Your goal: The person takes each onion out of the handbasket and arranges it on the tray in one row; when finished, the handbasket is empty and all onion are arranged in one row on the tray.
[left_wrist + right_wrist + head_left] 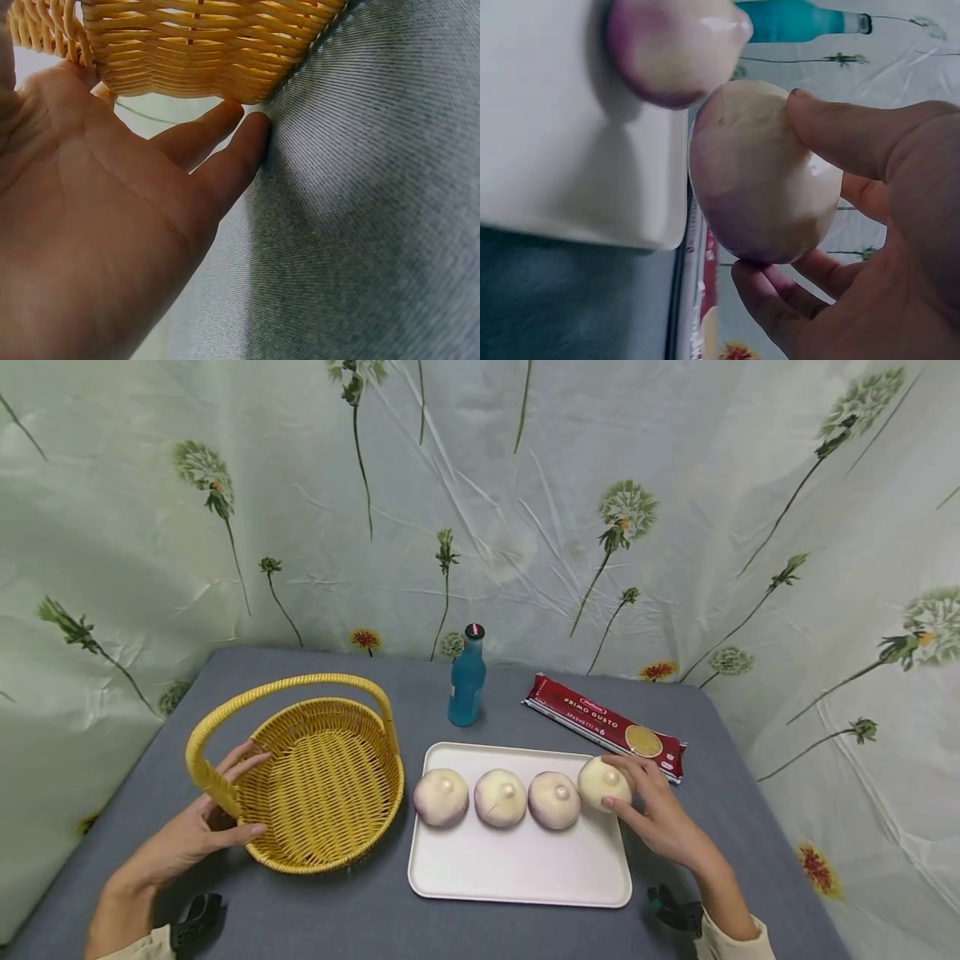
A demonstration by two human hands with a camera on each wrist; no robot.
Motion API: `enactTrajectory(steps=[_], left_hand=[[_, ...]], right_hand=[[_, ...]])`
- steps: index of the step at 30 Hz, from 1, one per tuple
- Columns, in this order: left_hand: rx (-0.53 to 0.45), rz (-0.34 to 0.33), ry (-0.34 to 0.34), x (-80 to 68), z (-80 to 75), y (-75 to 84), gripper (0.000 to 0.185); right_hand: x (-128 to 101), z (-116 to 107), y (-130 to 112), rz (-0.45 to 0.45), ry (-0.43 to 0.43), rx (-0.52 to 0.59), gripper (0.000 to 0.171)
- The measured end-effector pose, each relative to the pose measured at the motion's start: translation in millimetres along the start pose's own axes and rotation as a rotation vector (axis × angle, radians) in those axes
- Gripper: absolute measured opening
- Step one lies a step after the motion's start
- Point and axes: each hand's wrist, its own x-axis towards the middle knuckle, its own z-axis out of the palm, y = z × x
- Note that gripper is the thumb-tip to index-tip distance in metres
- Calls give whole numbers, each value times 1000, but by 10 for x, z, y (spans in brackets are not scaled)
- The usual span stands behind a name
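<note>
Four round white-and-purple turnips lie in a row on a white tray point(517, 872). My right hand point(628, 785) grips the rightmost turnip point(600, 781) at the tray's far right corner, thumb on its near side and fingers curled over the far side. In the right wrist view this turnip point(761, 172) sits over the tray's edge point(660, 225), with a second turnip point(675, 45) just beyond it. My left hand point(221, 810) rests with straight fingers against the left outer wall of a yellow wicker basket point(330, 777). Its fingers point(232, 150) touch the basket wall point(195, 52).
A blue bottle point(467, 681) stands behind the tray. A red spaghetti pack point(603, 725) lies at the back right, just behind my right hand. All of this rests on a grey cloth-covered table point(375, 918), with a flowered curtain around it.
</note>
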Motion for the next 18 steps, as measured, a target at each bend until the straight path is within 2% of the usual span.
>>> enactTrajectory(steps=[8,18], left_hand=[[-4,-15,1,2,-11,13,85],[11,-10,13,3,-18,9,86]], right_hand=[[-54,31,96,74,-31,-9,54],[-11,74,174,44,-56,-36,51]])
